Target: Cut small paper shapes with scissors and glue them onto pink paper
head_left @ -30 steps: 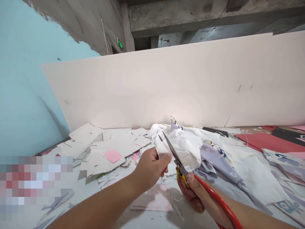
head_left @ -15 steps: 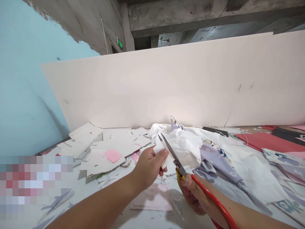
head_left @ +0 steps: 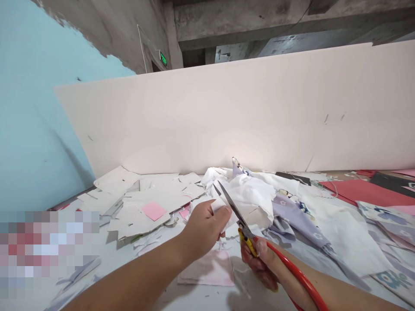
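My left hand [head_left: 205,224] is closed, pinching a small white piece [head_left: 220,204] between thumb and fingers; whether it is paper or cloth I cannot tell. My right hand [head_left: 262,261] is wrapped around the scissors [head_left: 296,270], which have red and yellow handles. Their blades are parted and point up and to the left, close beside the white piece. A pale pink square [head_left: 207,270] lies on the table below my hands. Behind the blades rises a heap of white cloth [head_left: 249,194].
White card sheets [head_left: 162,190] with a pink slip [head_left: 154,211] on top are piled at the left. Lilac patterned cloth [head_left: 301,216] spreads to the right, near red sheets [head_left: 366,192]. A pale upright board [head_left: 227,121] stands along the back.
The left thumb and fingers have shifted slightly on the white piece. My right hand has moved a little to the right and down on the handles, with the blades still apart.
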The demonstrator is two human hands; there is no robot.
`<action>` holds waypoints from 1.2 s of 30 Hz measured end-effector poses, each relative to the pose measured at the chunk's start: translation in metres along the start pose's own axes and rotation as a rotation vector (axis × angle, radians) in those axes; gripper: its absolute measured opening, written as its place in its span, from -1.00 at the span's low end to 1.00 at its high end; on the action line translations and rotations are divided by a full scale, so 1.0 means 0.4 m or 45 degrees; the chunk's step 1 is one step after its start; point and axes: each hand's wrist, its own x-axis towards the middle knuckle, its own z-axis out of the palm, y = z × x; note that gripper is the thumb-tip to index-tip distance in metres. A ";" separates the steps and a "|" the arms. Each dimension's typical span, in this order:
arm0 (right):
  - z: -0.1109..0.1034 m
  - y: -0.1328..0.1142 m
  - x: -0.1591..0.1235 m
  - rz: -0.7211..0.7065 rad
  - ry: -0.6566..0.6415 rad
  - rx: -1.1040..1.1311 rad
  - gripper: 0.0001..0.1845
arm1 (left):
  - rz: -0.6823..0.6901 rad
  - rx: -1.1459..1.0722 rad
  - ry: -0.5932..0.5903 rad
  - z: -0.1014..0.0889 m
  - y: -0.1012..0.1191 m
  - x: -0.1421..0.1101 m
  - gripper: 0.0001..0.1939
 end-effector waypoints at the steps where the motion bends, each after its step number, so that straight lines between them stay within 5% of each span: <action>1: 0.001 0.001 0.003 -0.002 -0.007 0.043 -0.34 | -0.004 0.001 0.002 0.000 0.000 0.001 -0.71; 9: -0.004 -0.032 -0.001 0.122 -0.060 0.104 -0.37 | -0.019 -0.039 0.036 0.000 -0.002 0.004 -0.69; 17: -0.015 -0.024 -0.018 -0.106 -0.030 -0.162 -0.40 | 0.014 -0.011 0.008 -0.003 -0.005 0.005 -0.66; 30: -0.011 -0.033 0.002 0.174 0.062 -0.018 -0.37 | 0.007 0.002 -0.059 0.002 -0.009 0.001 -0.68; 36: -0.032 -0.028 0.024 -0.080 0.226 0.375 -0.59 | -0.036 0.022 -0.298 0.003 -0.013 0.000 -0.74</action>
